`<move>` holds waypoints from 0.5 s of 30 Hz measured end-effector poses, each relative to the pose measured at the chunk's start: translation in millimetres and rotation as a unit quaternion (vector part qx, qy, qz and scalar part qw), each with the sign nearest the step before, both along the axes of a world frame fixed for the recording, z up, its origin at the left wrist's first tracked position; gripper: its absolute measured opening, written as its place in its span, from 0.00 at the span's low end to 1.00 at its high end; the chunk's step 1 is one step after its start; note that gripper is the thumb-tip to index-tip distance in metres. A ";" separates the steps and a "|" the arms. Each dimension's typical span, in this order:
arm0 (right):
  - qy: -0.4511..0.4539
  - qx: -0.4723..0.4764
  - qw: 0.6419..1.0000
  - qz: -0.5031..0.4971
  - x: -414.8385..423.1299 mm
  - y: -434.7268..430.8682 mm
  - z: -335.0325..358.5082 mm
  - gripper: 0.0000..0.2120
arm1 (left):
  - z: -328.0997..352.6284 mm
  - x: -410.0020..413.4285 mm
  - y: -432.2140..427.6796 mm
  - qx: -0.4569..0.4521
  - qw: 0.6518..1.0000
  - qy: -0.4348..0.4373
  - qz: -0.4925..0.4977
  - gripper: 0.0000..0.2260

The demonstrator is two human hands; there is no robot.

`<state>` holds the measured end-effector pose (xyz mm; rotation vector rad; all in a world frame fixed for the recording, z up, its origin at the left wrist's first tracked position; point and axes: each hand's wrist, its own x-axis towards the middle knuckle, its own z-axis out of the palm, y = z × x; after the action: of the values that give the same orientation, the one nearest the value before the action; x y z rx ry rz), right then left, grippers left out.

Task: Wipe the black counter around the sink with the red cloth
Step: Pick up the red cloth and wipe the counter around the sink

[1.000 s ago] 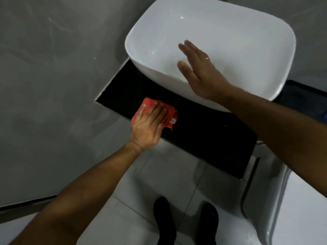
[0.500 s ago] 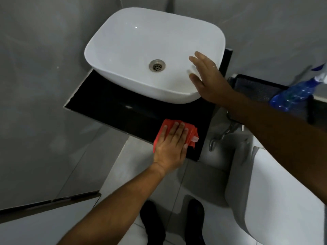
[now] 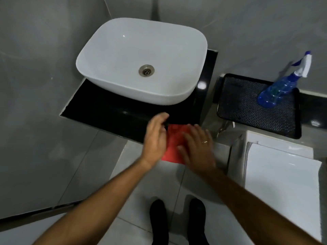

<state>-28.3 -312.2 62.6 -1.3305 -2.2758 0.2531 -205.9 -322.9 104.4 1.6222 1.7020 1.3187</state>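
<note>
Red cloth (image 3: 174, 145) sat at front right corner of black bench (image 3: 109, 110), partly hanging past the edge, below sink (image 3: 141, 61). Left hand (image 3: 155, 137) and right hand (image 3: 196, 147) were both on it, fingers spread flat, blurred w/ motion. Probably refolding/swapping hands; should press flat, then wipe right strip beside basin.

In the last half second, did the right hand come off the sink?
Yes. The right hand has left the white sink rim and dropped toward the counter's front right corner, now at the red cloth opposite the left hand.
</note>
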 end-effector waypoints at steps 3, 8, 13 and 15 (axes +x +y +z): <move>-0.122 0.012 0.992 0.028 -37.6 -19.7 -13.1 0.37 | 40.0 -28.9 45.0 0.125 0.978 0.165 -0.006 0.17; -0.183 -0.002 0.983 0.008 -39.7 -20.1 -29.1 0.37 | 80.6 -29.3 133.9 0.074 0.945 0.312 -0.062 0.20; -0.027 -0.045 0.998 -0.024 -26.4 -40.9 -30.3 0.31 | 73.3 -21.4 162.6 -0.107 0.898 0.408 -0.122 0.34; 0.119 -0.116 0.984 -0.064 -31.1 -43.8 -23.1 0.29 | 70.4 -20.7 161.4 -0.112 0.897 0.407 -0.133 0.34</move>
<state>-59.4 -356.0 39.5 -1.4678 -2.0007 0.6139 -226.6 -161.5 174.8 2.3297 1.8505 0.2721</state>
